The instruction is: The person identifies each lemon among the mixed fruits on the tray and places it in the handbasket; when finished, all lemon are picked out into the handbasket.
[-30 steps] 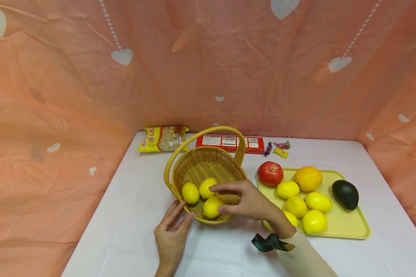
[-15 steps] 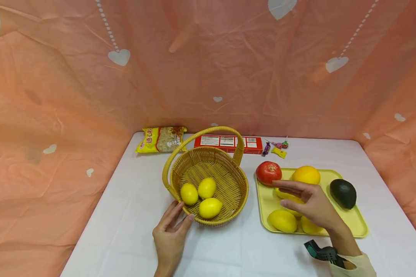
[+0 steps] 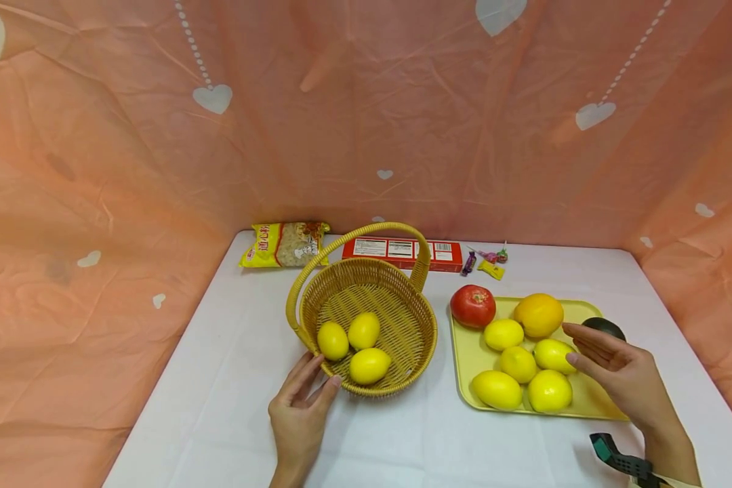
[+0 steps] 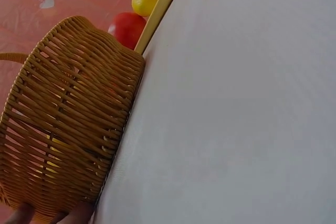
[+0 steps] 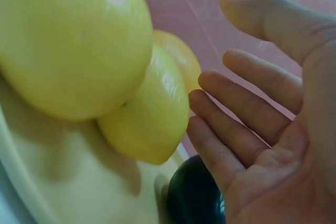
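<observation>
In the head view, my left hand [image 3: 301, 420] holds the near-left rim of a wicker basket [image 3: 411, 298] with its fingertips and thumb. Three lemons [image 3: 369, 366] lie inside, toward its near-left side. My right hand [image 3: 631, 379] hovers over the right part of a yellow tray [image 3: 476, 379], fingers extended and holding nothing. Just left of its fingertips is a lemon [image 3: 552, 356]; the right wrist view shows the palm facing lemons [image 5: 144, 114]. A dark avocado [image 3: 604, 328] is partly hidden behind this hand. Several more lemons [image 3: 497, 390] lie on the tray.
A large orange-yellow fruit [image 3: 539, 315] and a tomato [image 3: 473, 306] sit at the tray's far side. Behind the basket are a yellow food packet [image 3: 287, 244] and a red box [image 3: 396, 253]. Small wrapped candies [image 3: 491, 270] lie right of the box.
My right hand has left the basket, moving right across the tray to its right part. The lemon near its fingers now lies free in the basket. My left hand stays on the rim.
</observation>
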`<state>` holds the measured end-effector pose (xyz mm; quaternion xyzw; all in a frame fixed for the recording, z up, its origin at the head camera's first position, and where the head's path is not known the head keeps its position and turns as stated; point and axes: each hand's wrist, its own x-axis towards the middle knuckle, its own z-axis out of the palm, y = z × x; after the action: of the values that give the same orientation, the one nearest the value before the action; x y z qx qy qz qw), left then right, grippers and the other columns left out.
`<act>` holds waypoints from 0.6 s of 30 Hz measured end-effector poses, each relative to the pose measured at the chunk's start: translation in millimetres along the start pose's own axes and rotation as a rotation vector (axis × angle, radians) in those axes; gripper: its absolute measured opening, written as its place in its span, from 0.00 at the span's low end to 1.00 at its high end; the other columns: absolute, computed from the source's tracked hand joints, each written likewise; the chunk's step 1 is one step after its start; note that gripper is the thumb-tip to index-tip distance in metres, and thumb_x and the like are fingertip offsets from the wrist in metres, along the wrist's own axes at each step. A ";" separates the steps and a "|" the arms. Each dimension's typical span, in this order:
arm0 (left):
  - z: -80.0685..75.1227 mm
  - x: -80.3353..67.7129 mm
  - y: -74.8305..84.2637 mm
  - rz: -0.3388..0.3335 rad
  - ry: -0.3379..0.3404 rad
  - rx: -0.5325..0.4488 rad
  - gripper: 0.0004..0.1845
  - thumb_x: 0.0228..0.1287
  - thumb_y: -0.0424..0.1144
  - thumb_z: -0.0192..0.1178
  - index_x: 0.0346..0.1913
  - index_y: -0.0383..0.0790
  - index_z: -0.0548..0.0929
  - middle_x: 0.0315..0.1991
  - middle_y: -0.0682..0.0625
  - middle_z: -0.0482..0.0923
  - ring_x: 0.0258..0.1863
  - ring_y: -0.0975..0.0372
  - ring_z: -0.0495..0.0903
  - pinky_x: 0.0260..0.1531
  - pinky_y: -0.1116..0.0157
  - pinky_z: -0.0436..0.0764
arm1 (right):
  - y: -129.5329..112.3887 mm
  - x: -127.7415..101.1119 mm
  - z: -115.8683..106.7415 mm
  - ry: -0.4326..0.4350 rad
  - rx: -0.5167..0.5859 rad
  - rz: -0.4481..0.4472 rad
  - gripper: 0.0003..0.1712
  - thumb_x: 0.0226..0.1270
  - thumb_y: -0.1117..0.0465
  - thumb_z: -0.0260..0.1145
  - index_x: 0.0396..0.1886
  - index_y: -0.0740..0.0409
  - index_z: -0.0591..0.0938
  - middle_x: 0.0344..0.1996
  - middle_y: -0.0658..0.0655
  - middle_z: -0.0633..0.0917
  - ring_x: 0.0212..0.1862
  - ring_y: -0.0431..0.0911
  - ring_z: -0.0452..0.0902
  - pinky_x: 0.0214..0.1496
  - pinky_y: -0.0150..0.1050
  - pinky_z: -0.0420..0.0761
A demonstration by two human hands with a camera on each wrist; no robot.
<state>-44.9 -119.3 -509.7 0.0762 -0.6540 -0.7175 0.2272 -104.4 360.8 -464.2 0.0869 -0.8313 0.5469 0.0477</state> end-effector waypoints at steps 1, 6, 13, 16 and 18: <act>0.2 0.0 0.2 0.000 0.002 0.000 0.24 0.61 0.17 0.75 0.61 0.21 0.86 0.70 0.31 0.78 0.64 0.59 0.88 0.57 0.63 0.89 | 2.8 -0.2 -0.7 -0.009 0.010 0.007 0.30 0.76 0.75 0.70 0.75 0.73 0.76 0.65 0.34 0.87 0.64 0.23 0.81 0.61 0.16 0.81; 1.8 0.3 1.1 0.000 0.020 0.001 0.23 0.61 0.17 0.75 0.61 0.21 0.86 0.69 0.30 0.79 0.62 0.60 0.88 0.56 0.64 0.89 | 14.8 1.3 0.2 -0.039 0.046 0.035 0.29 0.77 0.73 0.70 0.75 0.74 0.76 0.63 0.34 0.87 0.62 0.23 0.82 0.60 0.16 0.82; 3.1 0.1 1.0 0.000 0.037 0.009 0.23 0.60 0.17 0.75 0.60 0.21 0.87 0.69 0.30 0.79 0.61 0.60 0.89 0.56 0.64 0.89 | 20.5 3.0 0.5 -0.085 -0.042 0.040 0.29 0.77 0.70 0.71 0.73 0.74 0.77 0.62 0.29 0.86 0.61 0.20 0.81 0.59 0.15 0.81; 2.9 0.9 0.8 0.004 0.031 0.016 0.23 0.60 0.18 0.76 0.60 0.21 0.87 0.69 0.29 0.79 0.61 0.61 0.89 0.56 0.63 0.89 | 21.5 1.8 -2.4 -0.113 -0.095 0.061 0.30 0.78 0.67 0.72 0.74 0.72 0.77 0.61 0.24 0.84 0.60 0.18 0.79 0.57 0.14 0.81; 2.6 1.5 1.0 0.002 0.026 0.020 0.23 0.61 0.18 0.76 0.60 0.22 0.87 0.69 0.29 0.79 0.61 0.62 0.88 0.56 0.62 0.89 | 22.8 1.0 -4.2 -0.128 -0.118 0.074 0.31 0.78 0.66 0.73 0.75 0.71 0.77 0.61 0.22 0.82 0.59 0.17 0.79 0.56 0.13 0.81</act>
<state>-47.1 -117.6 -508.1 0.0873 -0.6584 -0.7094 0.2359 -110.0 373.4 -482.9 0.0878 -0.8662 0.4915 -0.0206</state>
